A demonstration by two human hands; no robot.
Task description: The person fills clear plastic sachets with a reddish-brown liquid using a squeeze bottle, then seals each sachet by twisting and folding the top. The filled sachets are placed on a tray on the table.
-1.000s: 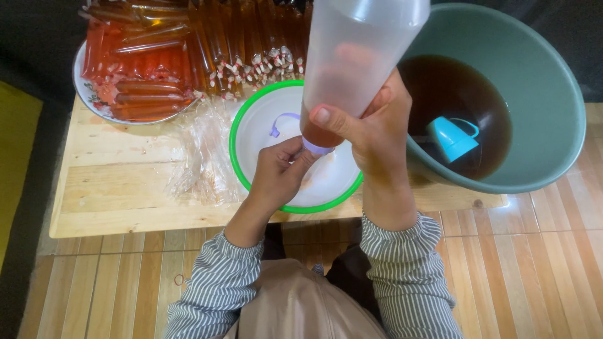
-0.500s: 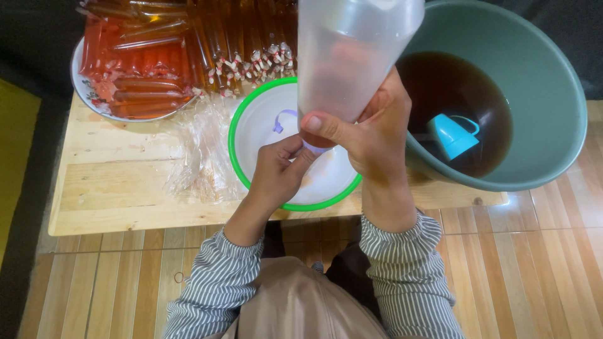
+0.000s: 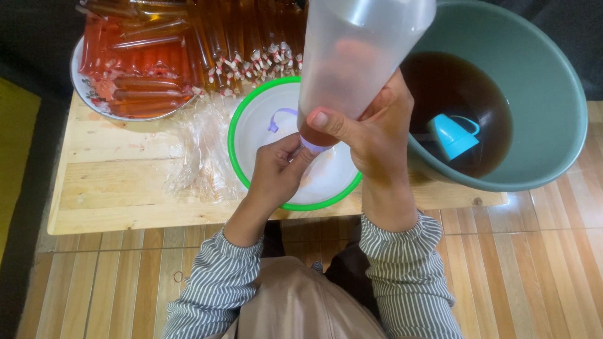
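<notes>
My right hand (image 3: 375, 135) grips a translucent plastic squeeze bottle (image 3: 358, 56), turned upside down, with a little brown liquid at its nozzle end. My left hand (image 3: 276, 171) pinches a thin clear plastic tube bag right under the nozzle; the bag itself is mostly hidden by my fingers. Both hands hover over a white bowl with a green rim (image 3: 251, 125), which holds a purple cap or strap (image 3: 281, 117).
A large grey-green basin (image 3: 540, 88) of brown liquid with a blue cup (image 3: 453, 135) floating in it stands at right. A plate (image 3: 85, 94) piled with filled, tied tube bags lies at the back left. Empty clear bags (image 3: 198, 157) lie on the low wooden table (image 3: 113, 188).
The brown liquid in the bottle has dropped to a small amount at the nozzle. The bottle has tilted slightly; both hands stay over the bowl.
</notes>
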